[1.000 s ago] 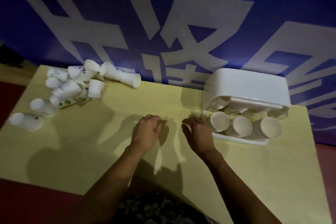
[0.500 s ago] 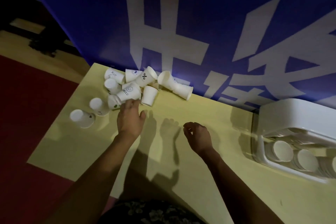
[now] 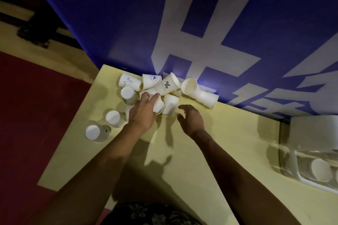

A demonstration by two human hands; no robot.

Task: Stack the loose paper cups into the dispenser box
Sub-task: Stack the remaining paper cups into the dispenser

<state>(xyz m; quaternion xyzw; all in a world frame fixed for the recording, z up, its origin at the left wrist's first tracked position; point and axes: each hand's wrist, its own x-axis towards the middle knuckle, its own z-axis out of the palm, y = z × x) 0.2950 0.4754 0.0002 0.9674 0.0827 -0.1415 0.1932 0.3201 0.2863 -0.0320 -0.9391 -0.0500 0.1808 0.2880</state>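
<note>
Right now I'm reaching into the pile of cups (image 3: 151, 89) at the far left of the table (image 3: 210, 151). My left hand (image 3: 143, 111) is lying over a tipped cup (image 3: 158, 104), fingers (image 3: 153, 97) spread across it, not visibly curled round it. My right hand (image 3: 191, 118) is hovering just right of it, loosely curled, holding nothing. The dispenser box (image 3: 314, 151) is sitting well apart, at the right edge.
</note>
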